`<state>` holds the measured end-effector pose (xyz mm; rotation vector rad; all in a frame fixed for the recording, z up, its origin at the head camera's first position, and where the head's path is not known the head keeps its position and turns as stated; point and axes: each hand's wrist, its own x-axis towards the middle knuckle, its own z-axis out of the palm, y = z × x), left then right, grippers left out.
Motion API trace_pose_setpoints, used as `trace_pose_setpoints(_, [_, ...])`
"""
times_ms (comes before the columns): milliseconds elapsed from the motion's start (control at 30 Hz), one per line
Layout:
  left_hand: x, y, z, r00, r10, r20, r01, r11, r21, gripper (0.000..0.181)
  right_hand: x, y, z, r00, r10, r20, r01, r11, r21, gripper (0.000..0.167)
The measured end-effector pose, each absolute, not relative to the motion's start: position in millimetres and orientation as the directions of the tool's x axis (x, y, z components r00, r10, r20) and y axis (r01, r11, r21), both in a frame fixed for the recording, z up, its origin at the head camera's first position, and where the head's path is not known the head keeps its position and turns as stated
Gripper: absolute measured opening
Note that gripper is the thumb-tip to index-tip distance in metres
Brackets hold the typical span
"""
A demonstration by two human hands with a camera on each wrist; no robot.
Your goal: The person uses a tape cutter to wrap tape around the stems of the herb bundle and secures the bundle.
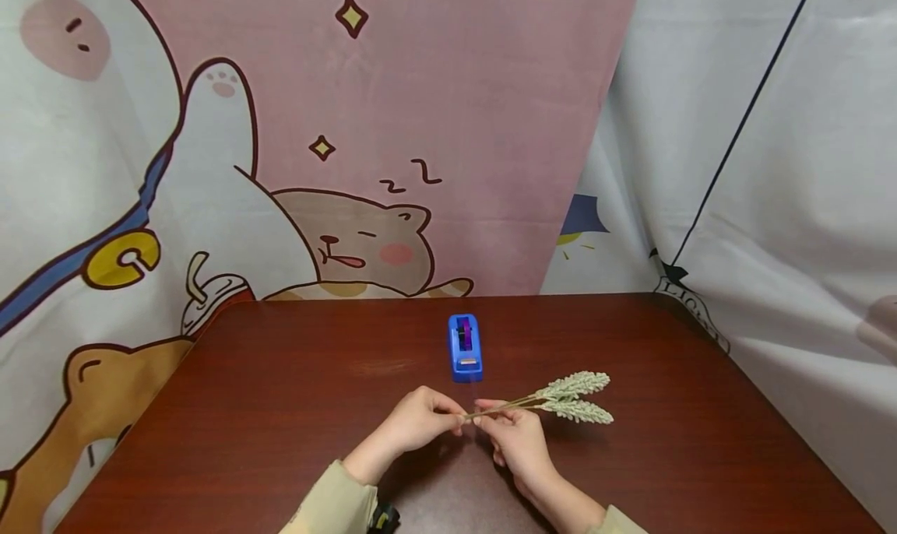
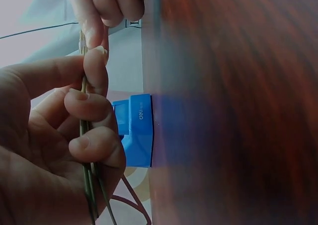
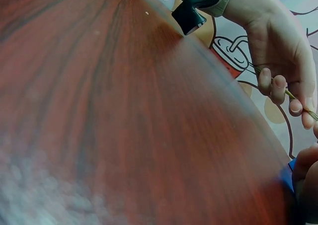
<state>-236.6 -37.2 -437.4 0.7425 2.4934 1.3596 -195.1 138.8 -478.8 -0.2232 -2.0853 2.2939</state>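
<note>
A small bunch of pale green flower sprigs (image 1: pixel 576 398) is held above the table between both hands, its fluffy heads pointing right. My left hand (image 1: pixel 420 419) pinches the thin stems (image 2: pixel 84 106), with several fingers curled round them in the left wrist view. Close beside it, my right hand (image 1: pixel 518 439) pinches the same stems nearer the heads. Just beyond the hands stands a blue tape dispenser (image 1: pixel 466 347) with a purple roll in it. In the right wrist view, the right hand (image 3: pixel 309 183) shows only partly at the edge.
The dark brown wooden table (image 1: pixel 315 378) reaches back to a cartoon-printed cloth (image 1: pixel 490 129). A white cloth (image 1: pixel 757 168) hangs at the right. A black device (image 3: pixel 191 16) with a yellow label sits at the left wrist.
</note>
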Motion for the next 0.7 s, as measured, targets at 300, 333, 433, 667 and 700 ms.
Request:
trace_pose_setpoints(300, [-238.1, -36.8, -437.8, -0.856, 0.514, 0.060, 0.330, 0.453, 0.828, 0.011, -194.9, 139.4, -480.0, -0.989, 0.119, -0.083, 0.073, -0.091, -0.993, 0.022])
trace_pose_setpoints(333, [-238.2, -36.7, -437.9, -0.855, 0.515, 0.061, 0.332, 0.453, 0.827, 0.011, -194.9, 139.4, -480.7, -0.990, 0.114, -0.077, 0.066, -0.101, -0.993, 0.021])
trace_pose_setpoints(433, [-237.7, -36.7, -438.1, -0.853, 0.519, 0.062, 0.335, 0.452, 0.827, 0.011, -194.9, 139.3, -481.7, -0.994, 0.090, -0.058, 0.044, -0.145, -0.988, 0.022])
trace_pose_setpoints(667, [-236.3, -36.3, -435.7, -0.851, 0.523, 0.046, 0.320, 0.448, 0.835, 0.012, -195.1, 140.0, -481.5, -0.996, 0.071, -0.054, 0.040, -0.179, -0.983, 0.024])
trace_pose_setpoints(700, [-236.3, -36.4, -435.4, -0.851, 0.523, 0.045, 0.319, 0.448, 0.835, 0.012, -195.3, 140.0, -481.6, -0.996, 0.072, -0.055, 0.042, -0.178, -0.983, 0.024])
